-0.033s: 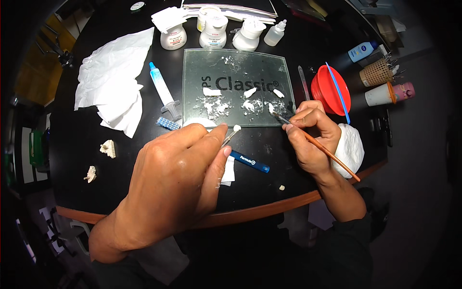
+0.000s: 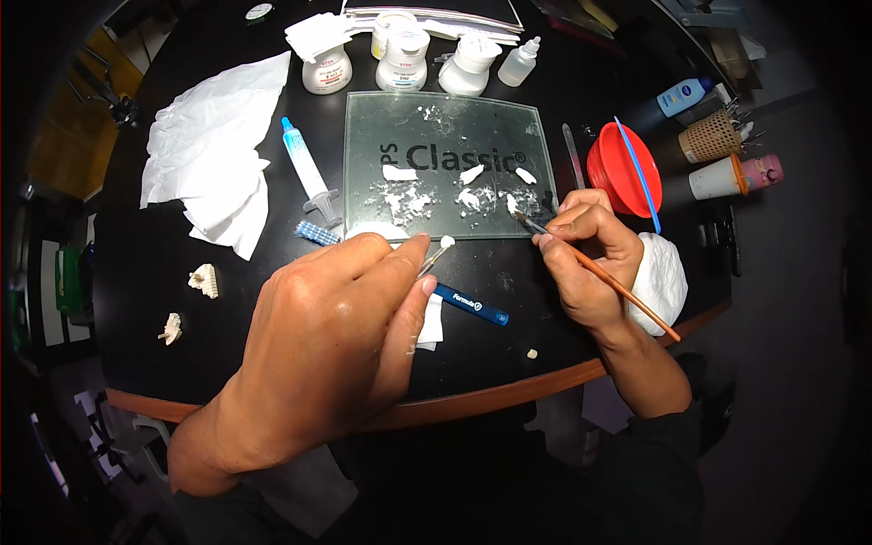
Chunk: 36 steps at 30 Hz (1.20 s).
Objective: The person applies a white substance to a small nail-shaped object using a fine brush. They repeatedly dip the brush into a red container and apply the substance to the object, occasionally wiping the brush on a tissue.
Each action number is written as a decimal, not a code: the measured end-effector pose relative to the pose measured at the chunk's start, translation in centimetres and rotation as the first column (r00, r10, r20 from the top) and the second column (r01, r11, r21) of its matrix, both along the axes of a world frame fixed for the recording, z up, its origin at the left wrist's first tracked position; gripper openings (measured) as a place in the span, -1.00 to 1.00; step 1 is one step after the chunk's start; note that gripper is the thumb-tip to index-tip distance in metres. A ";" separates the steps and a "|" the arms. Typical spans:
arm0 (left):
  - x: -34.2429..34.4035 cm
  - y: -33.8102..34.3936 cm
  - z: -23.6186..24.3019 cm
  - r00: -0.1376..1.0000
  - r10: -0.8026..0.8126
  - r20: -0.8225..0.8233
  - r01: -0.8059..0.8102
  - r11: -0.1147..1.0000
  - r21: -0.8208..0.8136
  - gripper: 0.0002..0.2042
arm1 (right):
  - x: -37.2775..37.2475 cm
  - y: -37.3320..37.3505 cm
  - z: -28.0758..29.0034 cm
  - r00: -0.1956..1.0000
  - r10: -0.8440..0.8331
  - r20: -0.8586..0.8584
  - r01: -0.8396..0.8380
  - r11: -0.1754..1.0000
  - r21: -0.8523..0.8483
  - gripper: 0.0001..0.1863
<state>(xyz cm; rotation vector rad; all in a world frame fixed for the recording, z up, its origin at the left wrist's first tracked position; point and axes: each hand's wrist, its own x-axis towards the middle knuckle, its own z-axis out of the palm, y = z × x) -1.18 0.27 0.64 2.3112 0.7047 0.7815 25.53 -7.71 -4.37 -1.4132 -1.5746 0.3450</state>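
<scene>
My left hand (image 2: 331, 318) pinches slim metal tweezers (image 2: 429, 263); at their tip sits a small white tooth-shaped piece (image 2: 446, 242), just off the near edge of the glass slab (image 2: 445, 113). A thin brush (image 2: 604, 275) with an orange-brown wooden handle is held like a pen in my right hand (image 2: 590, 263). Its dark tip touches a smear of white paste (image 2: 512, 206) at the slab's near right. More paste smears and several white lumps (image 2: 400, 173) lie across the slab. Below the slab, a dark blue pen-like stick (image 2: 477, 307) lies partly behind my left hand.
White jars (image 2: 402, 64) and a dropper bottle (image 2: 520, 64) stand behind the slab. To the left lie a syringe (image 2: 304, 163), crumpled tissue (image 2: 218, 127) and plaster tooth models (image 2: 203, 281). On the right are a red bowl (image 2: 610, 173), a blue stick (image 2: 639, 173) and white wadding (image 2: 660, 282).
</scene>
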 end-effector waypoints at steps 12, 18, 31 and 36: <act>0.0 -0.1 0.2 1.000 -0.020 -0.010 0.020 1.000 0.015 -0.76 | 0.2 0.3 -0.1 1.000 0.006 -0.005 -0.006 0.998 0.061 -0.85; 0.2 0.0 0.1 1.000 -0.026 -0.001 0.026 1.000 0.012 -0.76 | 0.4 0.3 -0.4 1.000 -0.013 -0.026 0.015 0.997 0.072 -0.86; -0.1 0.0 0.2 1.000 -0.027 0.015 0.027 1.000 0.011 -0.80 | 0.1 0.4 -0.1 0.999 -0.029 -0.033 0.032 0.996 0.078 -0.85; -0.1 0.0 0.1 0.999 -0.032 0.028 0.032 0.999 0.014 -0.81 | -0.1 0.3 -0.1 0.997 -0.024 -0.069 0.030 0.996 0.088 -0.86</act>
